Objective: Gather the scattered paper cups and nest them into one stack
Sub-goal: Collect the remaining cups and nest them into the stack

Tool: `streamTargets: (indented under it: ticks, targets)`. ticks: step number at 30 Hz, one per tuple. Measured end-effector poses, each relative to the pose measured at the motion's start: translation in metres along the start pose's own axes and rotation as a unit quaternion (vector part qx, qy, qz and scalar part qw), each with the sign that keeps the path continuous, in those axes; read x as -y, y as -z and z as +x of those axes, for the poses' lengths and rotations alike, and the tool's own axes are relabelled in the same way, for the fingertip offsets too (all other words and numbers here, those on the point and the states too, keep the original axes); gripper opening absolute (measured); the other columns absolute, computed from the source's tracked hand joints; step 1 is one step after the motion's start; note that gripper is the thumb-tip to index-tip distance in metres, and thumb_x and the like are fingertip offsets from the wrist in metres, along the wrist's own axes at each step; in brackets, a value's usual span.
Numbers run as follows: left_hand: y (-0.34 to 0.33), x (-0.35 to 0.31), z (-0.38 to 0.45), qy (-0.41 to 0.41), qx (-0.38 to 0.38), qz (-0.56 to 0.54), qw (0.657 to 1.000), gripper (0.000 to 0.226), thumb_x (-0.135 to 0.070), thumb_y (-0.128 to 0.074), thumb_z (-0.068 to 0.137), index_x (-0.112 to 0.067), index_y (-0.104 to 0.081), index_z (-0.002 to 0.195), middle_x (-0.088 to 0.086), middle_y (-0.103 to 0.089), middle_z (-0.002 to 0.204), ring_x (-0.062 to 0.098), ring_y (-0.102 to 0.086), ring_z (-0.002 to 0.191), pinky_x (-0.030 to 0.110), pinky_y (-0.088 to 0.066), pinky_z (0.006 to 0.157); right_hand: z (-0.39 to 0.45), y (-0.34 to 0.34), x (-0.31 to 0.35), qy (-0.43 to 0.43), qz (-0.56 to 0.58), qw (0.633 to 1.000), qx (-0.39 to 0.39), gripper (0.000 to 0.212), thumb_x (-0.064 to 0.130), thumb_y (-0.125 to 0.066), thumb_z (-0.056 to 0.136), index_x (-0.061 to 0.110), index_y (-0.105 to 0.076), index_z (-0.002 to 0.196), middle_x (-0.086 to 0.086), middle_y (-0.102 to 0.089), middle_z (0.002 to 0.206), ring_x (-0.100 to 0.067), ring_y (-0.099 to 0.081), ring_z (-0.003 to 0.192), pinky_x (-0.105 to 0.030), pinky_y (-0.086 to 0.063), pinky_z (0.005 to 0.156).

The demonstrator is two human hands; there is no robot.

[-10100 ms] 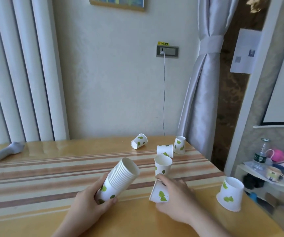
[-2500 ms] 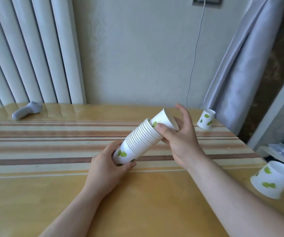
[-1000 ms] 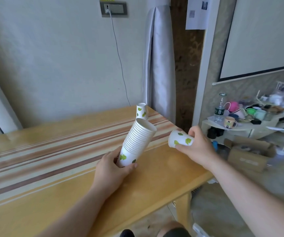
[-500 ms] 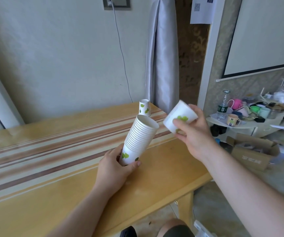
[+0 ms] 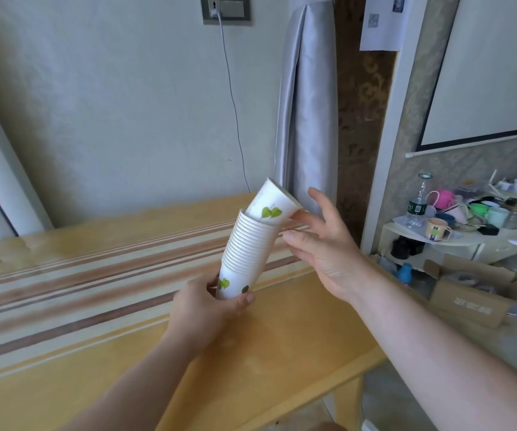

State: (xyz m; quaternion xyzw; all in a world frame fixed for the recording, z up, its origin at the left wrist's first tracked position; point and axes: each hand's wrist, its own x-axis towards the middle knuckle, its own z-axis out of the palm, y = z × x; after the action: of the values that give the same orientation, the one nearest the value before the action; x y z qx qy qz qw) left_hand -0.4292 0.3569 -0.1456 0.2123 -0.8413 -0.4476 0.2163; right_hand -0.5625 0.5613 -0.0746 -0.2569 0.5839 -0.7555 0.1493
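Observation:
My left hand (image 5: 201,309) grips the bottom of a tall stack of white paper cups with green leaf prints (image 5: 246,247), held tilted above the wooden table (image 5: 95,306). One more leaf-print cup (image 5: 271,202) sits partly pushed into the top of the stack, leaning to the right with its mouth up. My right hand (image 5: 328,247) is just right of the stack, its fingers spread and nearly straight, with one fingertip touching the top cup's rim. I see no other loose cup on the table.
The table's right edge and corner lie under my right forearm. Beyond it stand a low white shelf (image 5: 437,241) crowded with mugs and a water bottle (image 5: 417,200), and a cardboard box (image 5: 475,293) on the floor. A grey curtain (image 5: 307,104) hangs behind the stack.
My right hand carried the single cup over to the stack and set it into the top, then loosened its hold. The left hand has kept the stack in place.

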Motion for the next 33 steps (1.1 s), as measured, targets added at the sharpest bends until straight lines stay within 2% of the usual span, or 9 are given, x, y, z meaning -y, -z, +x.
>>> streamTargets:
  ticks: [4,11,15,18,21,24,26,29,33]
  targets:
    - [0.021,0.004,0.033,0.017,-0.034,0.013,0.999,0.038,-0.049,-0.099,0.067,-0.035,-0.077,0.094,-0.022,-0.075,0.076,0.011,-0.067,0.073,0.03,-0.049,0.062,0.028,0.001,-0.016,-0.014,-0.082,0.995,-0.052,0.087,0.011,-0.08,0.082,0.046,-0.046,0.155,0.003,-0.069,0.132,-0.02,-0.068,0.126,-0.05,-0.051,0.116]
    - [0.02,0.024,0.062,0.025,-0.059,0.057,0.996,0.037,-0.056,-0.091,0.07,-0.042,-0.072,0.098,-0.021,-0.078,0.086,0.001,-0.07,0.087,0.028,-0.052,0.067,0.126,0.002,-0.066,-0.041,-0.258,0.961,-0.095,0.075,0.012,-0.071,0.094,0.041,-0.044,0.157,0.004,-0.058,0.133,-0.017,-0.061,0.107,-0.028,-0.049,0.073]
    - [0.019,0.027,0.062,-0.009,-0.066,0.08,0.995,0.035,-0.056,-0.09,0.069,-0.043,-0.068,0.092,-0.036,-0.069,0.091,-0.008,-0.062,0.088,0.022,-0.048,0.064,0.19,-0.002,-0.103,-0.023,-0.382,0.92,-0.082,0.077,0.016,-0.067,0.081,0.042,-0.048,0.151,-0.005,-0.051,0.147,-0.024,-0.058,0.123,-0.03,-0.05,0.089]
    - [0.017,0.029,0.063,-0.009,-0.072,0.077,0.994,0.035,-0.055,-0.091,0.068,-0.041,-0.069,0.09,-0.033,-0.07,0.092,-0.006,-0.062,0.09,0.023,-0.05,0.066,0.221,-0.002,-0.122,-0.04,-0.432,0.898,-0.075,0.087,0.021,-0.064,0.086,0.051,-0.029,0.159,-0.005,-0.034,0.159,-0.03,-0.052,0.132,-0.038,-0.049,0.11]
    - [0.016,0.034,0.065,-0.011,-0.077,0.084,0.993,0.036,-0.055,-0.093,0.066,-0.043,-0.07,0.091,-0.03,-0.072,0.09,-0.004,-0.063,0.089,0.022,-0.048,0.064,0.23,-0.006,-0.135,-0.003,-0.477,0.871,-0.117,0.065,0.03,-0.069,0.088,0.046,-0.042,0.144,-0.004,-0.039,0.154,-0.04,-0.057,0.126,-0.045,-0.051,0.107]
    - [0.016,0.032,0.065,-0.012,-0.077,0.093,0.993,0.034,-0.053,-0.094,0.067,-0.038,-0.069,0.085,-0.031,-0.071,0.087,-0.006,-0.063,0.089,0.02,-0.044,0.062,0.227,-0.005,-0.139,0.097,-0.476,0.854,-0.189,0.03,0.033,-0.077,0.088,0.021,-0.054,0.102,0.001,-0.054,0.131,-0.037,-0.056,0.111,-0.037,-0.046,0.085]
    - [0.015,0.029,0.065,-0.016,-0.075,0.093,0.993,0.033,-0.051,-0.095,0.068,-0.038,-0.068,0.083,-0.033,-0.069,0.086,-0.008,-0.062,0.088,0.02,-0.042,0.061,0.222,-0.002,-0.133,0.12,-0.469,0.849,-0.213,0.037,0.034,-0.078,0.087,0.021,-0.043,0.081,0.005,-0.057,0.103,-0.035,-0.058,0.097,-0.038,-0.042,0.07]
    - [0.015,0.027,0.063,-0.022,-0.068,0.09,0.993,0.034,-0.048,-0.095,0.068,-0.049,-0.067,0.088,-0.035,-0.07,0.089,-0.009,-0.063,0.092,0.019,-0.044,0.063,0.213,0.001,-0.118,0.084,-0.461,0.853,-0.231,0.034,0.027,-0.078,0.084,0.025,-0.048,0.098,0.003,-0.053,0.109,-0.032,-0.057,0.094,-0.038,-0.043,0.07]
    - [0.018,0.023,0.06,-0.028,-0.054,0.085,0.995,0.04,-0.049,-0.096,0.067,-0.057,-0.067,0.092,-0.043,-0.068,0.095,-0.018,-0.062,0.097,0.012,-0.044,0.066,0.204,0.001,-0.115,-0.027,-0.511,0.849,-0.134,0.079,0.027,-0.072,0.087,0.034,-0.031,0.155,-0.008,-0.038,0.144,-0.036,-0.056,0.113,-0.043,-0.05,0.085]
